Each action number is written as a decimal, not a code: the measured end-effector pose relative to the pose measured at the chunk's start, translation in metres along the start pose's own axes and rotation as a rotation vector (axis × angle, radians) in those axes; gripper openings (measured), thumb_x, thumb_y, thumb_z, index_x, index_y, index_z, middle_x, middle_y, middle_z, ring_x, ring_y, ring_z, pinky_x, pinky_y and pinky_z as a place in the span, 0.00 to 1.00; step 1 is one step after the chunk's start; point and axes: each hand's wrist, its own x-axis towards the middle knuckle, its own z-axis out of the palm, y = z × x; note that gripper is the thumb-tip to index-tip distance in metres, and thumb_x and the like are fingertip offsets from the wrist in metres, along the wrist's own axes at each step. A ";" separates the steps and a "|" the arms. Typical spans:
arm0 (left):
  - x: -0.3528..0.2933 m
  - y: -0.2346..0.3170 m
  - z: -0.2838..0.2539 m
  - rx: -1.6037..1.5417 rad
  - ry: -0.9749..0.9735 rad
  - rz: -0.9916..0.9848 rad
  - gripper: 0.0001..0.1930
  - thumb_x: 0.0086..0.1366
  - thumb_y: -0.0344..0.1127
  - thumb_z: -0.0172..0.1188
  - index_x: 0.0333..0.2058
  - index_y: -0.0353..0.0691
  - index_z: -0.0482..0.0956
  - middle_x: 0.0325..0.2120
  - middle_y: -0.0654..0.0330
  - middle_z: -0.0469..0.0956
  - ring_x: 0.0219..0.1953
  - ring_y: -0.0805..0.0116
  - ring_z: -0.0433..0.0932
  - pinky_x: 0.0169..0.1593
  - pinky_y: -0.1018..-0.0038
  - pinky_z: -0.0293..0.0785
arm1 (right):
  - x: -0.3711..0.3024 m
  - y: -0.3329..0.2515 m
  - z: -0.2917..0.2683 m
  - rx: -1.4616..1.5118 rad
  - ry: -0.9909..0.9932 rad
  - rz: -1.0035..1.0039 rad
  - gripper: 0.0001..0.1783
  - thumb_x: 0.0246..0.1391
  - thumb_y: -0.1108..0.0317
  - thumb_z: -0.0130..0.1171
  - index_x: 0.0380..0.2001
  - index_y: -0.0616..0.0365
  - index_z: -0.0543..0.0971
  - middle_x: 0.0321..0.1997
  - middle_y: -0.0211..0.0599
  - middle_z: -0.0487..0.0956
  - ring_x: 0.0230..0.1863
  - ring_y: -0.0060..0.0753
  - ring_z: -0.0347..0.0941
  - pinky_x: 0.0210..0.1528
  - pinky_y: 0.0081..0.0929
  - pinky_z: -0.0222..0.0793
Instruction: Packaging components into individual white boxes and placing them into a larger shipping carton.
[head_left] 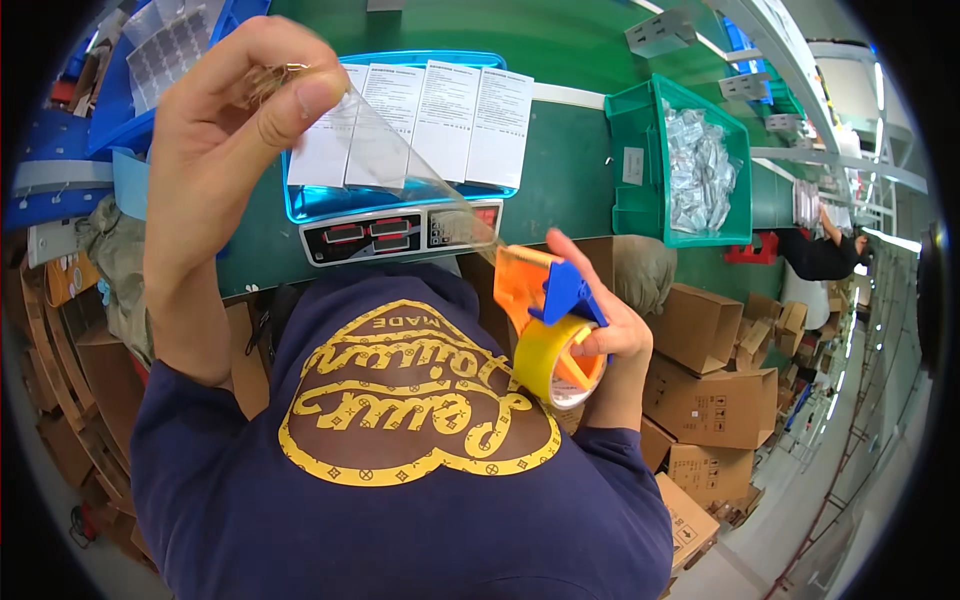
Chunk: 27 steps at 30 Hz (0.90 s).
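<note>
My left hand (225, 140) is raised at the upper left, thumb and fingers pinching the end of a clear tape strip (425, 170). The strip stretches down and to the right, taut, to an orange and blue tape dispenser (525, 280). My right hand (622, 325) grips this dispenser in front of my chest; its tape roll (540, 362) looks yellowish. Behind the strip, several white printed boxes (445, 120) lie side by side in the blue tray (298, 205) of a weighing scale (400, 232). The strip crosses in front of the boxes; whether it touches them I cannot tell.
On the green table (565, 150), a green bin (640, 205) holds many small clear packets. A blue bin (115, 125) with sheets stands at the left. Cardboard boxes (700, 400) are piled at lower right. Farther right, a person in dark clothes (815, 255) is at work.
</note>
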 end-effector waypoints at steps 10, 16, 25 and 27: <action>0.022 0.011 0.079 -0.691 -0.052 -0.336 0.07 0.72 0.37 0.50 0.38 0.41 0.70 0.21 0.66 0.73 0.24 0.80 0.71 0.25 0.82 0.65 | 0.046 -0.032 0.020 -0.650 -0.453 -0.201 0.44 0.36 0.70 0.60 0.62 0.68 0.65 0.60 0.56 0.71 0.60 0.49 0.70 0.63 0.34 0.62; 0.055 -0.044 0.151 -0.186 -0.064 -0.157 0.09 0.70 0.37 0.51 0.40 0.37 0.68 0.21 0.55 0.73 0.24 0.65 0.72 0.30 0.69 0.68 | 0.068 -0.051 0.058 -0.752 -0.792 -0.344 0.35 0.44 0.66 0.69 0.58 0.58 0.74 0.54 0.47 0.77 0.50 0.51 0.76 0.51 0.36 0.72; 0.043 -0.068 0.082 -0.483 0.165 -0.491 0.10 0.68 0.33 0.48 0.42 0.36 0.76 0.27 0.63 0.71 0.25 0.77 0.68 0.25 0.75 0.70 | 0.002 0.001 -0.061 0.187 0.266 -0.557 0.59 0.24 0.66 0.69 0.65 0.70 0.56 0.59 0.63 0.70 0.56 0.57 0.73 0.55 0.43 0.71; 0.020 -0.057 0.087 -0.383 0.275 -0.484 0.10 0.68 0.30 0.46 0.41 0.35 0.75 0.29 0.62 0.71 0.26 0.77 0.68 0.25 0.77 0.70 | -0.003 0.015 -0.078 0.190 0.276 -0.553 0.59 0.24 0.65 0.69 0.65 0.69 0.56 0.58 0.62 0.70 0.54 0.54 0.74 0.55 0.42 0.72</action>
